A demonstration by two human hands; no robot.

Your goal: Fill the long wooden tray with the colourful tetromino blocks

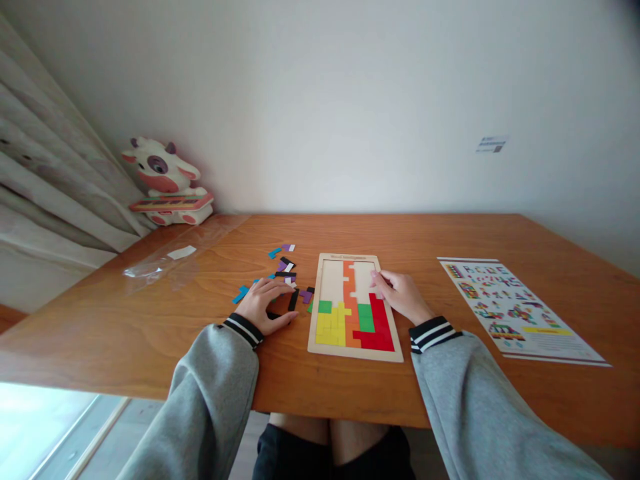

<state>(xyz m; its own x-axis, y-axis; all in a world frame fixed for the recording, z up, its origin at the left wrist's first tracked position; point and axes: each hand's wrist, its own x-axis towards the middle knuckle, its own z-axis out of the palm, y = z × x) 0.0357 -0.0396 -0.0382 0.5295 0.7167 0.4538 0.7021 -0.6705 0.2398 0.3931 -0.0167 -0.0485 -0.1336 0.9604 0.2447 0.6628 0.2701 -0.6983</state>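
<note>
A wooden puzzle board (356,358) lies flat in front of me, its lower part filled with yellow, green, orange and red pieces. A column of orange pieces (349,287) runs up its middle, with bare wood on both sides near the top. My right hand (400,295) is over the board's right edge, thumb and fingertips pinched together by the red pieces (383,320); whatever they may hold is hidden. To the left, my left hand (265,305) rests among loose pieces, thumb and fingers apart. Near it are a black piece (293,300), a purple piece (306,297) and a blue piece (241,294).
A printed pattern sheet (515,307) lies on the table's right side. Clear plastic packaging (165,263) is at the left, in front of a cow-shaped toy keyboard (170,183). A curtain (55,160) hangs at the far left, and a wall (350,107) stands behind the table.
</note>
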